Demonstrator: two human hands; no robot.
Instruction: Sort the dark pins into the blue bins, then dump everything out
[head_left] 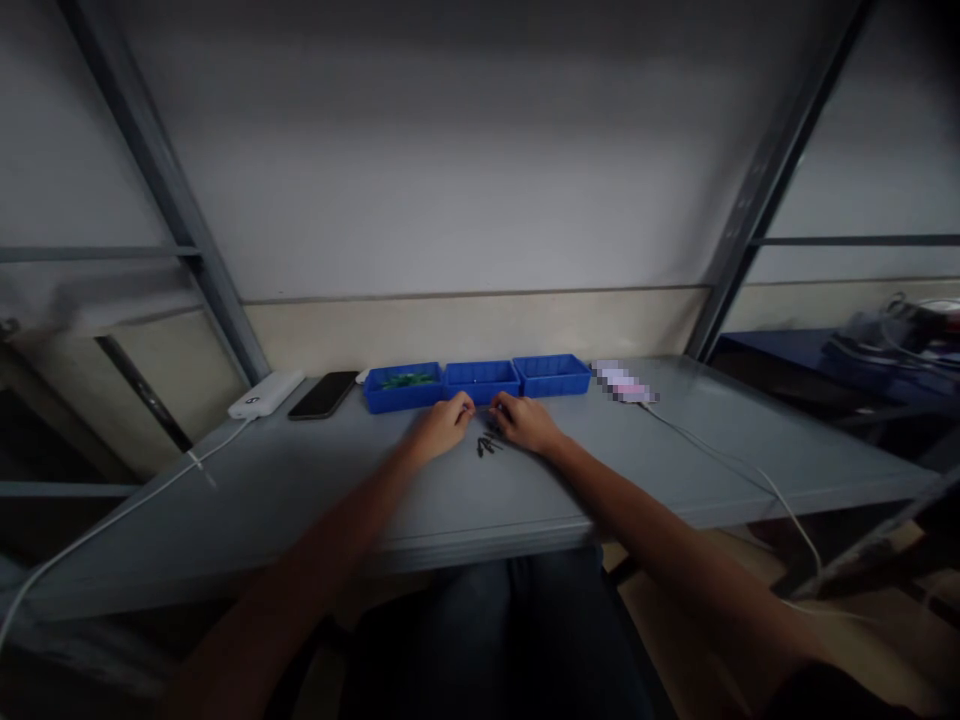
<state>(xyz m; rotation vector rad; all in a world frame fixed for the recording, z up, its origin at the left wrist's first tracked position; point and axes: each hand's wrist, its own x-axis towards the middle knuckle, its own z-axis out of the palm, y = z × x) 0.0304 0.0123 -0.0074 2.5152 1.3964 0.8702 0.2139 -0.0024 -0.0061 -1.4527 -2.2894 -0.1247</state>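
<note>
My left hand point(448, 422) is closed in front of the left and middle blue bins, fingertips pinched; whatever it holds is too small to name. Just to its right, my right hand point(523, 420) is curled with its fingers together near the middle bin, and its contents are hidden. A small gap separates the two hands. Several small dark pieces point(487, 444) lie on the grey table between and below them. Green pieces point(407, 380) fill part of the left blue bin point(403, 398). The middle blue bin point(481, 382) holds little that can be made out.
The right blue bin point(552, 376) adjoins the middle one. A white power bank point(266, 395) with a cable and a black phone point(324, 395) lie at the left. A blurred-out device point(624, 384) with a white cable lies at the right. Metal posts flank the grey table point(315, 510).
</note>
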